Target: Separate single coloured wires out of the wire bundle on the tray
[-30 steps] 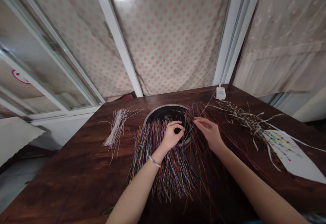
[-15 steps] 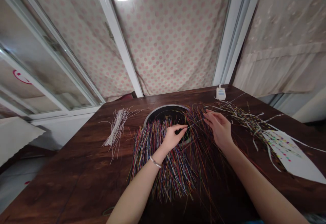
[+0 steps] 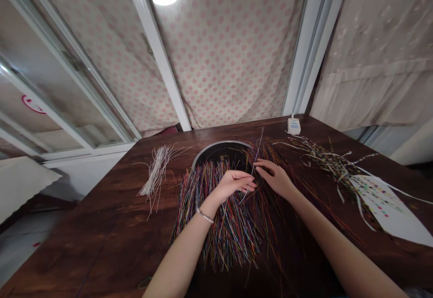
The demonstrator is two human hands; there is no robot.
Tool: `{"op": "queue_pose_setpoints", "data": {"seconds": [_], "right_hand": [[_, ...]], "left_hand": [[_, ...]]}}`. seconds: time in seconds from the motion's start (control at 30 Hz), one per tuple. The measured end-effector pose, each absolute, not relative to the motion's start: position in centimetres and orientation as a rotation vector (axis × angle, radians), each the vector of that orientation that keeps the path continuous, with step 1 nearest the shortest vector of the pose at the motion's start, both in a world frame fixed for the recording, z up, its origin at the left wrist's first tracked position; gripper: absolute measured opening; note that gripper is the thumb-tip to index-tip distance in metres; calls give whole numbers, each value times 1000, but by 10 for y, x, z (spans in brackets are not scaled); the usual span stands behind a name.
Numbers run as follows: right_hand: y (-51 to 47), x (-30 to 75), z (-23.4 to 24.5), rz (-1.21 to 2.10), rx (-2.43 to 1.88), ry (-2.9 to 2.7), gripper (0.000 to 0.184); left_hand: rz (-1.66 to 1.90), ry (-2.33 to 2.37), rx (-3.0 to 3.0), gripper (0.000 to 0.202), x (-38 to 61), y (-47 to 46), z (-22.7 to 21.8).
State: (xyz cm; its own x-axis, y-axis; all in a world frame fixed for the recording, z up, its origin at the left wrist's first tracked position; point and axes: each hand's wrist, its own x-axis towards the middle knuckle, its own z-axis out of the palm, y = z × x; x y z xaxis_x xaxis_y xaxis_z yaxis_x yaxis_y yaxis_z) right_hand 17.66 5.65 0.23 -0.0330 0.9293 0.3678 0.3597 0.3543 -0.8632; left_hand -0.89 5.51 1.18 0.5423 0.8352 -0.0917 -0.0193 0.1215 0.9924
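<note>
Pinching a thin strand (image 3: 260,140) in the left hand (image 3: 233,184), right hand (image 3: 278,179) partly open at it, grip indeterminate, white bundle (image 3: 156,169) left.

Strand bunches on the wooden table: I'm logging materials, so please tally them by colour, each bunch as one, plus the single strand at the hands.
White bunch: 1
Multicoloured bunch: 1
Reddish-brown bunch: 1
Speckled bunch: 1
Pale single strand: 1
Total: 5 (4 bunches, 1 single strand)
</note>
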Motion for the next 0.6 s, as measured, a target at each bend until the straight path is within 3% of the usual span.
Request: {"op": "queue_pose_setpoints", "data": {"seconds": [0.13, 0.37, 0.6], "right_hand": [[55, 177, 0, 455, -1215, -1689, 22], [44, 161, 10, 980, -1059, -1533, 22], [40, 157, 11, 1088, -1078, -1386, 22]], "left_hand": [[777, 792, 1206, 42, -13, 55, 16], [760, 767, 1188, 40, -13, 54, 18], [745, 762, 1211, 42, -11, 53, 17]]}}
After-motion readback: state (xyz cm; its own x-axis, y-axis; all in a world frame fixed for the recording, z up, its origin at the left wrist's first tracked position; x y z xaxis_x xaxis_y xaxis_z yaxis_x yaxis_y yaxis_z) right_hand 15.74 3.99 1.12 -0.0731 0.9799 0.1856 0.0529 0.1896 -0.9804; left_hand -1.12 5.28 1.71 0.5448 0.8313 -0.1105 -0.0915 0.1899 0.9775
